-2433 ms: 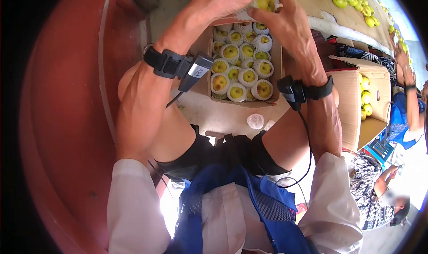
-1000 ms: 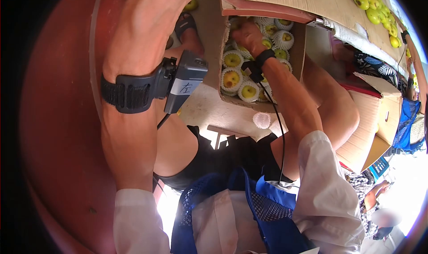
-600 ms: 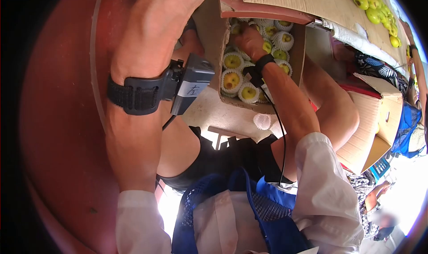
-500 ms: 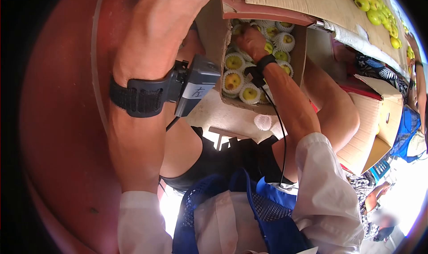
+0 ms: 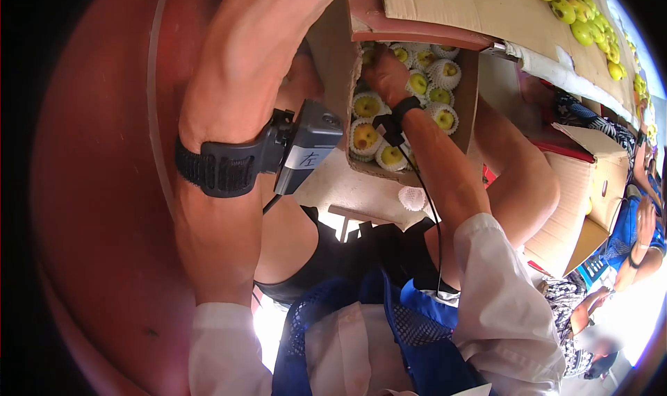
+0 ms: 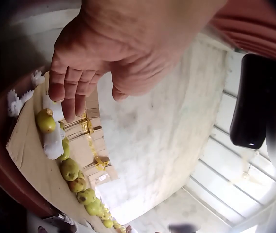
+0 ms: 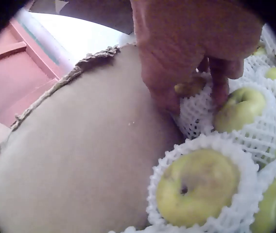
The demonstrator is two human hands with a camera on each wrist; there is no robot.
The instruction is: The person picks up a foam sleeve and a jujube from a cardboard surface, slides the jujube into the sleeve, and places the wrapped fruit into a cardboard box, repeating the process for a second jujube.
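Note:
In the right wrist view my right hand [image 7: 191, 43] reaches down along the box wall, its thumb and fingers round an apple in a white foam net [image 7: 196, 114]. In the head view this hand [image 5: 388, 75] is at the far left corner of a cardboard box [image 5: 472, 111] packed with netted yellow-green apples [image 5: 445, 120]. A netted apple [image 7: 196, 187] with a brown patch lies nearer the wrist camera. My left hand [image 6: 123, 53] holds nothing; its fingers extend loosely above the cardboard-covered table. The head view shows only that arm, the hand being past the top edge.
Loose apples [image 6: 70, 170] lie along the cardboard-topped table [image 5: 451, 10]. An empty foam net [image 5: 412, 199] is on the floor near the box. On the right stand another open carton [image 5: 566, 201] and other people. A red panel [image 5: 97, 187] lines the left.
Both hands were together over the box with a netted apple. The right hand has since gone down into the box's far left corner, and the left has moved up out of the head view.

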